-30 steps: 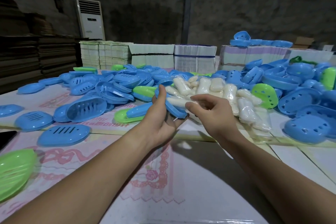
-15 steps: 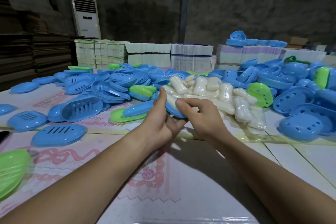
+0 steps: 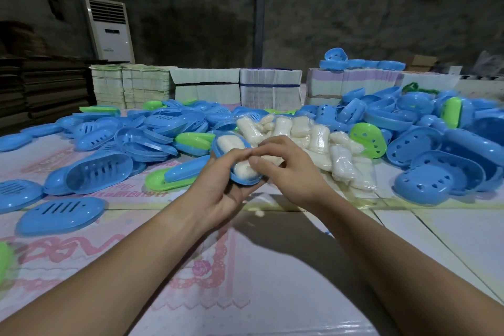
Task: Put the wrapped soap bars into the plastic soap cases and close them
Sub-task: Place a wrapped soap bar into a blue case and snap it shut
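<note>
Cradling an oval blue plastic soap case half [image 3: 236, 161] from beneath, the left hand [image 3: 218, 188] had its fingers curled round the case's underside and its thumb laid over the near rim. A pale wrapped soap bar [image 3: 231, 144] lay lengthwise inside that open case half, its far end plainly in view and its near end partly hidden by the thumbs. The right hand [image 3: 289, 172] met the left above the case, its fingers bent and its thumb pressed down on the near end of the bar, so both hands were closed on the same bundle, held just above the table.

Directly behind the hands sat a heap of further wrapped soap bars in clear film [image 3: 308, 142], spilling to the right. Loose blue case halves with slotted bottoms [image 3: 99, 172] spread across the left of the white and pink patterned table covering [image 3: 218, 281], a few bright green case halves [image 3: 166, 181] among them. On the right lay blue case halves pierced with small holes [image 3: 439, 177], plus one green holed half [image 3: 368, 140] propped against them. Bundled stacks of flat printed card [image 3: 270, 87] lined the far edge of the table, and a white floor-standing air conditioner [image 3: 110, 30] stood against the dark wall at the left.
</note>
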